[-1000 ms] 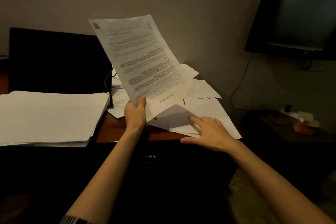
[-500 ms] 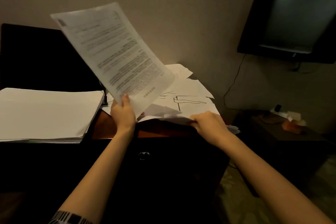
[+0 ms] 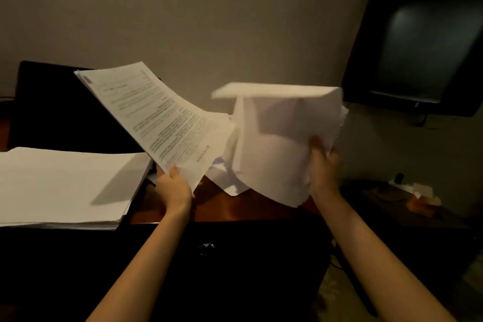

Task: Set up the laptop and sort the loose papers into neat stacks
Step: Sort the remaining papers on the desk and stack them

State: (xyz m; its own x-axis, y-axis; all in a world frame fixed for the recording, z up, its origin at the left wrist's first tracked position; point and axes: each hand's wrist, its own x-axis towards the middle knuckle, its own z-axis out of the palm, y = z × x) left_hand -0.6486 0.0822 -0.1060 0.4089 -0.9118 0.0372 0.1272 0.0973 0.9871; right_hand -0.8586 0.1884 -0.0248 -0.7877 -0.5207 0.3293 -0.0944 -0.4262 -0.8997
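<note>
Pinching the near corner of a printed sheet [image 3: 159,123], our left hand [image 3: 173,187] holds it tilted up over the desk [image 3: 235,206], thumb on top. Our right hand [image 3: 322,167] grips a blurred bundle [image 3: 277,144] of loose papers by its right edge, lifted clear of the desk, top sheets folding over. We note a few papers [image 3: 224,178] left beneath, a neat stack [image 3: 65,185] at left, and behind it a dark laptop [image 3: 60,110], details unclear.
</note>
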